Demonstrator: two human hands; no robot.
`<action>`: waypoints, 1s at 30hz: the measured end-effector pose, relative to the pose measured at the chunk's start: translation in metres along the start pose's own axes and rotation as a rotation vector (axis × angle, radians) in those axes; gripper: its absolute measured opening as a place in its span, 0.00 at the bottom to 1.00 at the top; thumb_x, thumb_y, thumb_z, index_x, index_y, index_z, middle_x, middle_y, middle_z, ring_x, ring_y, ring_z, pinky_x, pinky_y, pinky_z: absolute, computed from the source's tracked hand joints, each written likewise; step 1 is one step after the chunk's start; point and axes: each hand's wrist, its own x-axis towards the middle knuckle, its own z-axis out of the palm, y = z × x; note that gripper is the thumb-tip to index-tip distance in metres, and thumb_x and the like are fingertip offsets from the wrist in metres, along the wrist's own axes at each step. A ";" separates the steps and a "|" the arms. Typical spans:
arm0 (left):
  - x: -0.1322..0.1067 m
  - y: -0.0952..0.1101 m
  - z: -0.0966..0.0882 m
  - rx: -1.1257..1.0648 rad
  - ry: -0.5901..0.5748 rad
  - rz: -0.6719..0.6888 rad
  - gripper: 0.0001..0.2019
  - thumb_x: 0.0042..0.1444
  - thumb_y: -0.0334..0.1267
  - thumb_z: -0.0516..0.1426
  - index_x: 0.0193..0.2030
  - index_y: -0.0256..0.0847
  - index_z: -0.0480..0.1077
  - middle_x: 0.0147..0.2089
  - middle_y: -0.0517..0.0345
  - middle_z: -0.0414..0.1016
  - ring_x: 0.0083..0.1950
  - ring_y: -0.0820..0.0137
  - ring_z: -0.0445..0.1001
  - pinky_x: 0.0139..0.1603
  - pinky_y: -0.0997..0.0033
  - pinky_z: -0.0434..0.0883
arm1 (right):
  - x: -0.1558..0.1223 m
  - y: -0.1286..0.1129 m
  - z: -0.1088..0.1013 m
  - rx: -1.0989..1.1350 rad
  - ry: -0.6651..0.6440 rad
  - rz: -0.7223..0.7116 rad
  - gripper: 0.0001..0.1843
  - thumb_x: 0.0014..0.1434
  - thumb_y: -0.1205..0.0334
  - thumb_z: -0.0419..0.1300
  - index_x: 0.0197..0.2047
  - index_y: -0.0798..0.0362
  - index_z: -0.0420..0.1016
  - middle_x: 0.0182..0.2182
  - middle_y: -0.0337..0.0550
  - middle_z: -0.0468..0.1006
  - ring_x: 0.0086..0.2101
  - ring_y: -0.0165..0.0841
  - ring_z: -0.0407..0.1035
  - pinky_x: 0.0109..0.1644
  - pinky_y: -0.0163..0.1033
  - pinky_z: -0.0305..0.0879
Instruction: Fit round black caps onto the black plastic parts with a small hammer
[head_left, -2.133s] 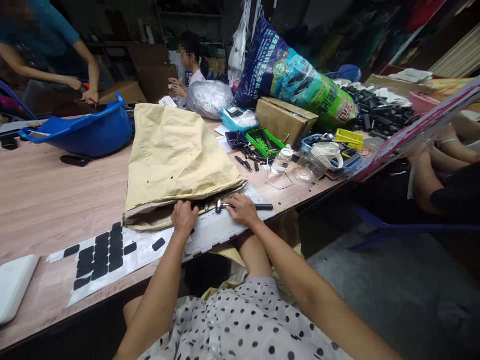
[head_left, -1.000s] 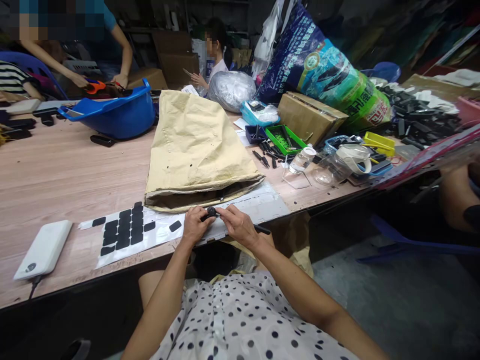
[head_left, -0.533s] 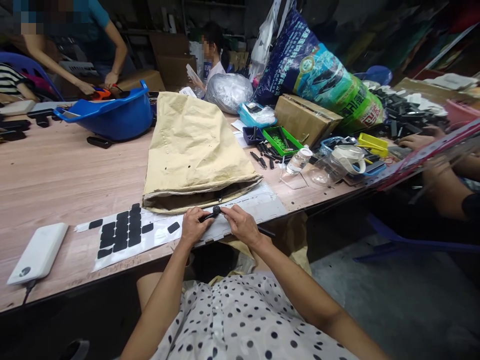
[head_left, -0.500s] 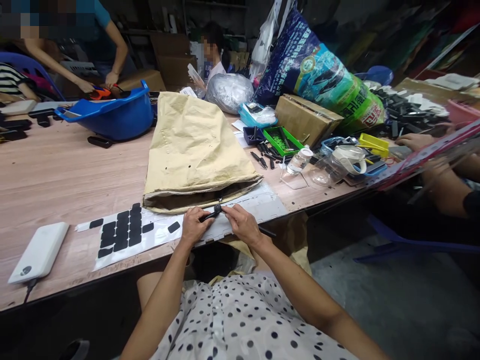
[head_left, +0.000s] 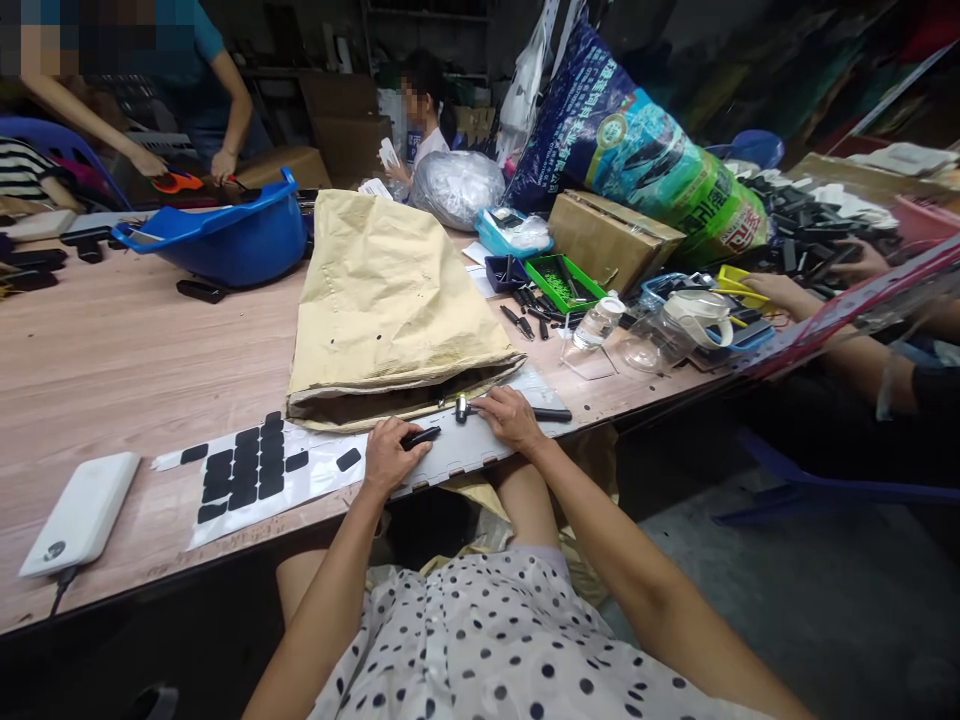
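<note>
My left hand (head_left: 391, 455) is closed on a small black part (head_left: 421, 436) and rests on a white sheet (head_left: 457, 455) at the table's near edge. My right hand (head_left: 511, 416) lies over a small hammer (head_left: 463, 406), fingers curled round it; its black handle (head_left: 553, 414) sticks out to the right. Both hands sit just in front of the open mouth of a tan paper sack (head_left: 386, 300).
A sheet of black pads (head_left: 247, 468) and a white power bank (head_left: 79, 513) lie to the left. Behind are a blue basin (head_left: 225, 235), a cardboard box (head_left: 611, 235), a green tray (head_left: 562, 283), a bottle (head_left: 598, 322) and a printed bag (head_left: 637, 165). Other people work at the far side and right.
My right hand has left the black part and moved right onto the hammer lying on the sheet. My left hand keeps the part, now lowered to the sheet.
</note>
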 end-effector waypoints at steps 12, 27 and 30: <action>-0.026 0.018 -0.018 -0.172 -0.072 0.142 0.09 0.60 0.45 0.60 0.39 0.45 0.78 0.36 0.55 0.76 0.41 0.62 0.72 0.45 0.64 0.71 | 0.004 -0.006 0.004 0.008 0.019 0.048 0.12 0.65 0.64 0.59 0.50 0.48 0.80 0.40 0.45 0.76 0.42 0.39 0.66 0.47 0.42 0.62; -0.095 0.024 0.006 0.132 -0.727 -0.230 0.16 0.57 0.34 0.59 0.51 0.41 0.77 0.47 0.46 0.81 0.49 0.58 0.79 0.48 0.65 0.71 | 0.004 -0.004 0.012 -0.011 0.068 0.043 0.09 0.64 0.64 0.59 0.45 0.49 0.79 0.39 0.46 0.75 0.41 0.40 0.64 0.45 0.42 0.61; -0.070 0.041 -0.005 -0.118 -0.617 -0.134 0.12 0.57 0.40 0.59 0.46 0.43 0.79 0.41 0.54 0.83 0.41 0.63 0.79 0.42 0.68 0.71 | 0.004 -0.005 0.013 -0.028 0.072 0.042 0.08 0.64 0.64 0.60 0.45 0.50 0.79 0.39 0.46 0.75 0.41 0.40 0.65 0.45 0.43 0.61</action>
